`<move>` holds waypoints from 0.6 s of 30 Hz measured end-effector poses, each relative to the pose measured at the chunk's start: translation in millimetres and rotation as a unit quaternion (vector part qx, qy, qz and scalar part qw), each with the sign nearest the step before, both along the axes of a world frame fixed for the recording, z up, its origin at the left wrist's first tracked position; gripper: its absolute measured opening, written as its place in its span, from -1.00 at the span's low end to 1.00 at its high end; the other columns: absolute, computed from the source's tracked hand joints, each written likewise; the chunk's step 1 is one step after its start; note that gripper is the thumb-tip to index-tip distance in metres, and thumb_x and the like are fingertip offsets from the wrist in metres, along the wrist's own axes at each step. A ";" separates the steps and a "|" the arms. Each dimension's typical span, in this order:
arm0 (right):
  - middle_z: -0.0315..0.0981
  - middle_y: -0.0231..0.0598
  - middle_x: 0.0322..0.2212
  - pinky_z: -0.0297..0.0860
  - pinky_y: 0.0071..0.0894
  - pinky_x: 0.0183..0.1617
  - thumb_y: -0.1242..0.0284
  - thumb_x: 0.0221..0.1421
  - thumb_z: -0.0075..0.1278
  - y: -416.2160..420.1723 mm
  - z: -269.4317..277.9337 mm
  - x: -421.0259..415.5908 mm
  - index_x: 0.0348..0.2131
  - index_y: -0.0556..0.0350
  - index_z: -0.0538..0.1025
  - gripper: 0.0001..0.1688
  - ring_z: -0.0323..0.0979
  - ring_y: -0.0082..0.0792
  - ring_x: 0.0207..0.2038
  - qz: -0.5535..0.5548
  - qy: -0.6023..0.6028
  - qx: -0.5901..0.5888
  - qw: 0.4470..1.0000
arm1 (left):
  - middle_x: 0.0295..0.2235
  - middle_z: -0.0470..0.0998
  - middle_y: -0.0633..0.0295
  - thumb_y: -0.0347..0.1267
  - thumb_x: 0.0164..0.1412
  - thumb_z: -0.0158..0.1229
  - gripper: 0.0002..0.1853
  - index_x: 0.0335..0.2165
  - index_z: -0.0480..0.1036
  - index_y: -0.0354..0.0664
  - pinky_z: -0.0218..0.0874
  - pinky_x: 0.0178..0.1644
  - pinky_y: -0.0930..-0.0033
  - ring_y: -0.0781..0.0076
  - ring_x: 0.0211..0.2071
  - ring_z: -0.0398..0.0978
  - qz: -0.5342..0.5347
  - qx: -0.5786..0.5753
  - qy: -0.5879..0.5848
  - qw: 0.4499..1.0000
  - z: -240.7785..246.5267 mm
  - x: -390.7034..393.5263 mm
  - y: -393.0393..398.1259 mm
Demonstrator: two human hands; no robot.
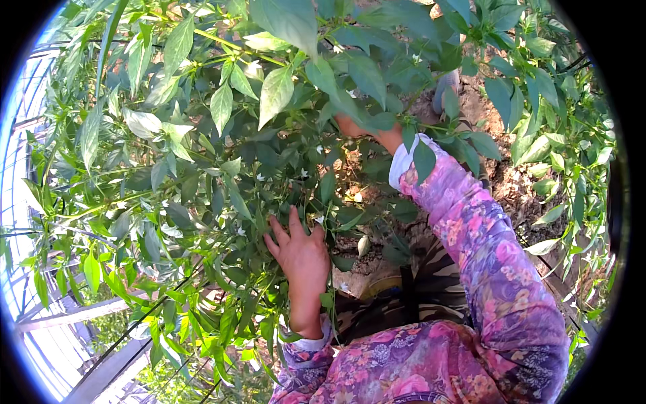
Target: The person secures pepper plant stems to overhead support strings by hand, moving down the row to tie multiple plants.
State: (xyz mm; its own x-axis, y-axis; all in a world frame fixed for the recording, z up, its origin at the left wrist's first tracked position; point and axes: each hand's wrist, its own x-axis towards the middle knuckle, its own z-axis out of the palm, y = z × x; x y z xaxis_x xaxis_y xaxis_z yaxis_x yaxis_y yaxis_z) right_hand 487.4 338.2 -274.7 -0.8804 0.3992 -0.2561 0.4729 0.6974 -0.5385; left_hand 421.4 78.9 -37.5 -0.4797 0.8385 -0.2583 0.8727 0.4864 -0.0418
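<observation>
Spread fingers of my left hand [302,255] press into the foliage of a leafy pepper plant [237,166], near its small white flowers [319,219]. I see nothing held in that hand. Farther forward and to the right, my right hand [371,132] reaches in among the stems. Pepper leaves [364,76] cover its fingers, so what it touches or holds is hidden. A pale, curled leaf [363,246] hangs to the right of my left hand.
Dry soil [504,187] shows to the right, beside more pepper plants [565,166]. A grey shoe [445,93] stands beyond my right forearm. Dark lines [151,309] and a pale beam [75,315] cross the lower left. Branches overhang both hands.
</observation>
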 end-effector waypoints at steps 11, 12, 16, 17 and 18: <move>0.36 -0.24 -0.62 0.07 -0.52 -0.64 0.35 -0.07 -0.08 6.4 -5.1 -71.8 -0.48 0.15 0.42 -0.79 0.14 -0.54 -0.71 -0.043 0.102 -0.019 0.994 | 0.03 0.19 -0.01 -0.38 -0.09 0.03 -0.84 -0.44 0.49 0.00 -0.24 0.08 -0.29 -0.26 0.08 0.00 -0.014 0.004 -0.002 1.000 2.6 3.1 6.1; 0.36 -0.24 -0.62 0.06 -0.52 -0.65 0.36 -0.07 -0.07 4.8 -5.3 -75.5 -0.49 0.15 0.42 -0.79 0.14 -0.55 -0.72 -0.042 0.105 -0.026 0.993 | 0.03 0.19 -0.01 -0.38 -0.09 0.03 -0.84 -0.44 0.49 0.00 -0.23 0.08 -0.29 -0.26 0.08 0.00 -0.013 0.005 0.002 1.000 1.3 2.9 4.4; 0.35 -0.24 -0.65 0.03 -0.54 -0.70 0.38 -0.10 -0.04 9.9 5.7 -78.9 -0.51 0.17 0.42 -0.80 0.11 -0.58 -0.76 -0.070 0.125 -0.093 0.985 | 0.03 0.18 -0.03 -0.42 -0.12 0.04 -0.84 -0.46 0.49 -0.02 -0.22 0.09 -0.26 -0.24 0.08 0.01 0.005 -0.004 0.001 1.000 -0.6 1.4 4.6; 0.35 -0.24 -0.65 0.03 -0.55 -0.71 0.38 -0.11 -0.04 17.3 14.6 -77.9 -0.52 0.18 0.42 -0.81 0.10 -0.58 -0.77 -0.078 0.146 -0.156 0.974 | 0.02 0.19 -0.01 -0.41 -0.16 0.08 -0.83 -0.46 0.49 -0.01 -0.19 0.09 -0.24 -0.21 0.08 0.03 0.002 -0.008 0.011 1.000 -2.5 -1.1 3.5; 0.35 -0.24 -0.66 0.02 -0.55 -0.72 0.39 -0.12 -0.03 22.2 29.4 -78.2 -0.53 0.18 0.42 -0.81 0.09 -0.59 -0.77 -0.077 0.167 -0.234 0.955 | 0.02 0.21 0.00 -0.39 -0.19 0.12 -0.82 -0.46 0.49 0.00 -0.16 0.08 -0.21 -0.18 0.07 0.05 0.002 -0.010 0.021 1.000 -5.0 -5.3 -0.1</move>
State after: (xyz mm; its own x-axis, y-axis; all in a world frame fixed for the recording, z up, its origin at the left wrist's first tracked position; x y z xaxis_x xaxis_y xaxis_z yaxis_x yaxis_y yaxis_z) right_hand 409.3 360.4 -245.3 -0.8838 0.4419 -0.1533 0.2979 0.2791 -0.9129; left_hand 416.1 78.8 -42.6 -0.4945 0.8310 -0.2549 0.8677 0.4890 -0.0892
